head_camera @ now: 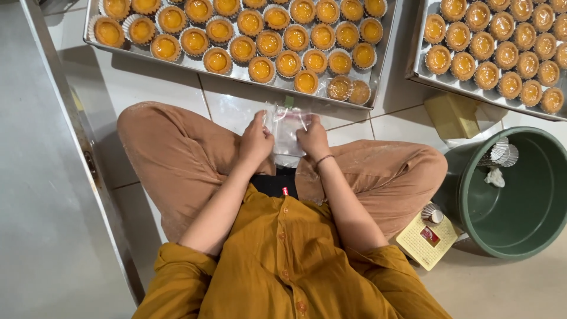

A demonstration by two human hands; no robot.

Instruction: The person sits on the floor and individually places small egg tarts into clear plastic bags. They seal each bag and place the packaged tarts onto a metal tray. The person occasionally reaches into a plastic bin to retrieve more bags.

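Observation:
I sit cross-legged on a tiled floor. My left hand (255, 140) and my right hand (312, 139) both grip a small clear plastic bag (287, 125), one at each side, held just above my lap. Right in front of the bag lies a metal tray (378, 65) with several rows of small yellow tarts (270, 42) in white paper cups. Two tarts (349, 90) at the tray's near right corner sit inside clear wrapping.
A second tray (414, 70) of darker tarts lies at the far right. A green bucket (512, 236) with empty paper cups stands to my right, a yellow block (452, 115) behind it. A beige box (426, 240) lies by my right knee. A steel surface (41, 177) runs along the left.

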